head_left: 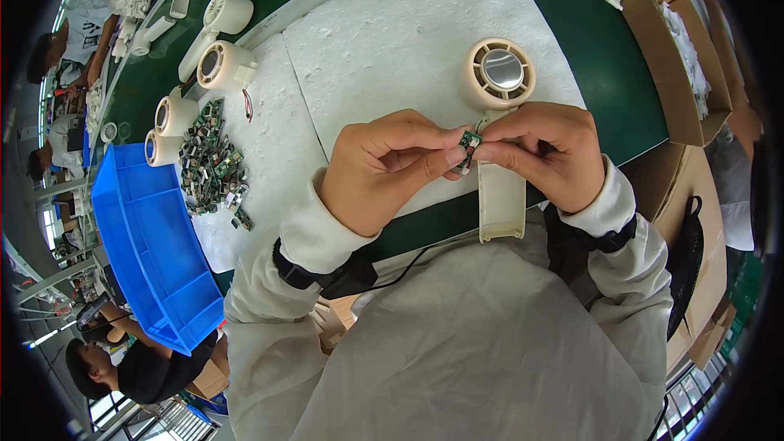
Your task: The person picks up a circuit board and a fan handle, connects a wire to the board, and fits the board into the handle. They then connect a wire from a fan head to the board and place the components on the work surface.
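Observation:
Between the fingertips of my left hand (pixel 392 167) and my right hand (pixel 547 151) is a small green circuit board (pixel 470 140). Both hands pinch it, thumb against fingers, from opposite sides. Just behind them lies a cream handheld fan (pixel 501 73) with a round silver centre in its head. Its open handle shell (pixel 501 200) extends toward me, below my right hand and over the table's near edge. My fingers hide the joint between head and handle, so I cannot tell whether wires link the board to the fan.
White foam sheets (pixel 367 41) cover the green table (pixel 608 98). At the left are a heap of circuit boards (pixel 211 159), a blue divided bin (pixel 151 237) and several cream fan bodies (pixel 224 65). An open cardboard box (pixel 674 65) stands at the right. Other people sit far left.

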